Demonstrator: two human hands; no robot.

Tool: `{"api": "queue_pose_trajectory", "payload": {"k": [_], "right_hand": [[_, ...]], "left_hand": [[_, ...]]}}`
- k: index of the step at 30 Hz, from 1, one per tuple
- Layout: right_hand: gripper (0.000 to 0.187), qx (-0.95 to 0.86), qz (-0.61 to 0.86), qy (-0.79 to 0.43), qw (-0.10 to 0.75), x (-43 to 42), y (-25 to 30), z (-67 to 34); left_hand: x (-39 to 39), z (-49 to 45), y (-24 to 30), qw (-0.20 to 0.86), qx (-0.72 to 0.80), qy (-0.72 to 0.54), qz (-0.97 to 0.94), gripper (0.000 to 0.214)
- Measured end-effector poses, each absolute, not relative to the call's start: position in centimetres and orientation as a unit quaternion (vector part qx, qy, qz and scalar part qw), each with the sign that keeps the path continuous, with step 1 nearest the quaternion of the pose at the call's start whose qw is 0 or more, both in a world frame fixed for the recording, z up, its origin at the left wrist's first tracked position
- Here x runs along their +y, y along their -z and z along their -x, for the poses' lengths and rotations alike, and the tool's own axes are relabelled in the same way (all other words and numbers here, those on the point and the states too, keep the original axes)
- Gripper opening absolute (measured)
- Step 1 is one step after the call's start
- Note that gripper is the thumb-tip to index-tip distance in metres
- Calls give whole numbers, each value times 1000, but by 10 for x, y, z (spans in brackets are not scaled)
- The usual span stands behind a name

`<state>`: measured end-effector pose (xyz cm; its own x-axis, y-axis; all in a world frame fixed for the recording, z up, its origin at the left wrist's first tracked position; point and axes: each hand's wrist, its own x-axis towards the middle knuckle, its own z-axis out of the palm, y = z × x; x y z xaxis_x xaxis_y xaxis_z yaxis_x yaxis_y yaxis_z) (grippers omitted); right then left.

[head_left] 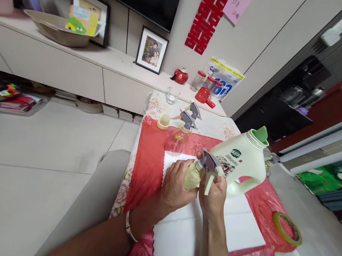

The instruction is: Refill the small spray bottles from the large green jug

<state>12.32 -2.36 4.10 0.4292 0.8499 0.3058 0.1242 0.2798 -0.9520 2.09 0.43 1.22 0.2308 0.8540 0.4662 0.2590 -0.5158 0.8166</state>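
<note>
My left hand [177,183] is wrapped round the body of a small yellow spray bottle [192,177] that stands on a white cloth [201,229]. My right hand [214,195] grips its grey trigger head [209,162] from the right, fingers closed on the nozzle and lever. Right behind it stands a pale green detergent jug [242,161] with an open spout. A pink spray bottle [178,139] with a grey trigger head stands further back on the table.
The low table wears a red plastic sheet [148,167] over a floral cloth. A yellow cap [163,121], another sprayer head [195,110] and a glass [171,96] lie at the far end. A tape roll [287,228] sits at the right edge. A white cabinet [71,67] runs behind.
</note>
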Motion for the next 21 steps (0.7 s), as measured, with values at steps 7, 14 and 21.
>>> {"api": "queue_pose_trajectory", "payload": {"k": [7,14,21], "right_hand": [[53,-447,552,-187,679,-26,-42,-121],[33,-442,484,-173,735,-24,-61,-118],[33,-414,418,-123,799,-39,-128,-124]], "left_hand": [[3,-21,-14,298,382,-472,-736,67],[4,-20,-13,301,379,-464,-742,65],[5,-17,-12,300,402,-462,-731,72]]}}
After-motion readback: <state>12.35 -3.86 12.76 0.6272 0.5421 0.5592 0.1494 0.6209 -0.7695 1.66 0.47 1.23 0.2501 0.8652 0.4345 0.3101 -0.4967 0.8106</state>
